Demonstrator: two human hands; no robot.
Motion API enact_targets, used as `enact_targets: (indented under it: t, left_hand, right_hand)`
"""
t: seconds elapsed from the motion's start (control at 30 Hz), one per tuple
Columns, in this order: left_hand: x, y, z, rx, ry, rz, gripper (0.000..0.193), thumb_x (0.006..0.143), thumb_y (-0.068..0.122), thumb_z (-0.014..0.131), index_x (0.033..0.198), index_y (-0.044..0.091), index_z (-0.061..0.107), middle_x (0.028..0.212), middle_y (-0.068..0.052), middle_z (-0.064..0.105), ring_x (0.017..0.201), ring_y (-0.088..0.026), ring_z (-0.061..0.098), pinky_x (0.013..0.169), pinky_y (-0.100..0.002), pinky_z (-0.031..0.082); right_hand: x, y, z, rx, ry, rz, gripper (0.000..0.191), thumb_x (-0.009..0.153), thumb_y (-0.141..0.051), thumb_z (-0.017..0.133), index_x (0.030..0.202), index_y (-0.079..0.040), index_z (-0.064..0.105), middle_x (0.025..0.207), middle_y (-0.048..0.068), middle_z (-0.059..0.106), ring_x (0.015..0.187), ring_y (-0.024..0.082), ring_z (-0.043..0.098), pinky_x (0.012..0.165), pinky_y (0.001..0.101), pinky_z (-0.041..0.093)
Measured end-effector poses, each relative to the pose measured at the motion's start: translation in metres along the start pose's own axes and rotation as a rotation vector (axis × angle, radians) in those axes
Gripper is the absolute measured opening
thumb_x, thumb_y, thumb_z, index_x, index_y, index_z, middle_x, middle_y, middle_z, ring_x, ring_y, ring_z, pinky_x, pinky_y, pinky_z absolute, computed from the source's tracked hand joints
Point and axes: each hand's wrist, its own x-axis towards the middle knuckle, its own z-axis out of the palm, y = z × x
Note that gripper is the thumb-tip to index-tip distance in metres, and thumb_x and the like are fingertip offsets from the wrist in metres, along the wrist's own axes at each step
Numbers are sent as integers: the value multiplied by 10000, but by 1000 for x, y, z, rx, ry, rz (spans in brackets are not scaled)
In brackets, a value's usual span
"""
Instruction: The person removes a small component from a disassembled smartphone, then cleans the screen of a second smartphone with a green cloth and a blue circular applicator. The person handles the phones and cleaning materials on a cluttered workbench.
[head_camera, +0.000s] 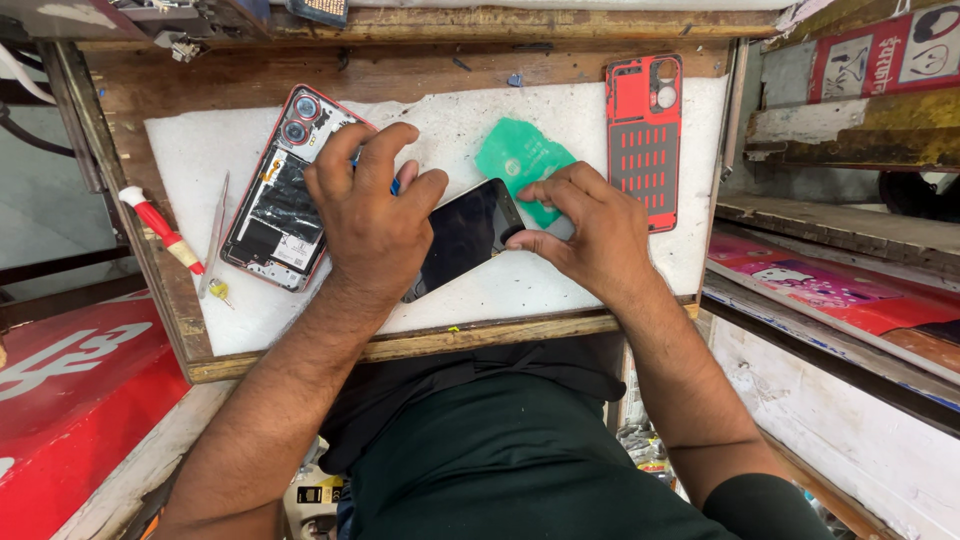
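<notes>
A black phone screen panel (462, 236) lies tilted on a white mat (560, 120) in the middle of a small wooden bench. My left hand (372, 215) rests over its left end, fingers curled, with a bit of a blue tool showing between them. My right hand (590, 230) pinches the panel's right corner and lies over a green plastic sheet (520, 160). An opened phone body (282, 190) with a red rim and exposed parts lies just left of my left hand. A red back cover (644, 135) lies at the far right of the mat.
Metal tweezers (214, 235) and a red-and-white handled screwdriver (160, 230) lie along the mat's left edge. The bench's wooden front edge (440, 342) is close to my body. Red panels stand to the left (70, 400) and shelves with coloured boxes to the right (840, 290).
</notes>
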Motion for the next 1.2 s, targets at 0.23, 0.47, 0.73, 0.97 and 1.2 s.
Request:
enact_targets:
  t: [0.23, 0.47, 0.73, 0.97, 1.2]
  left_hand:
    - [-1, -1, 3, 1, -5, 23, 139, 1027, 68, 752, 1003, 202, 781, 1393, -19, 580, 1331, -260, 439, 1059, -469, 352]
    - [-3, -3, 7, -22, -11, 64, 141, 1058, 84, 732, 1013, 205, 790, 1409, -28, 570, 1326, -266, 424, 1047, -469, 338]
    - [-3, -3, 7, -19, -13, 37, 154, 1044, 83, 739, 972, 209, 788, 1393, -18, 575, 1334, -256, 426, 1051, -480, 360]
    - [-1, -3, 4, -17, -38, 6, 165, 1008, 66, 755, 889, 180, 763, 1335, -3, 599, 1315, -250, 447, 1035, -490, 369]
    - [1, -3, 3, -44, -43, 65, 154, 1012, 61, 749, 931, 188, 781, 1333, -12, 598, 1305, -255, 445, 1019, -474, 359]
  right_hand:
    - [-1, 2, 1, -10, 8, -3, 511, 682, -432, 921, 1052, -126, 745, 991, 9, 678, 836, 162, 695, 675, 305, 566]
    - [-1, 4, 3, -17, -27, 35, 475, 687, -455, 919, 982, -130, 735, 981, 1, 683, 812, 146, 695, 655, 301, 562]
    - [-2, 4, 3, -23, 2, 4, 479, 689, -459, 910, 985, -124, 737, 972, 5, 677, 799, 162, 693, 650, 304, 558]
    - [-1, 4, 2, -29, 25, -30, 496, 685, -460, 901, 1008, -118, 745, 967, 10, 673, 798, 175, 691, 646, 307, 554]
    - [-1, 3, 2, -53, 6, 0, 472, 677, -467, 910, 929, -115, 721, 937, 12, 665, 769, 180, 684, 631, 319, 547]
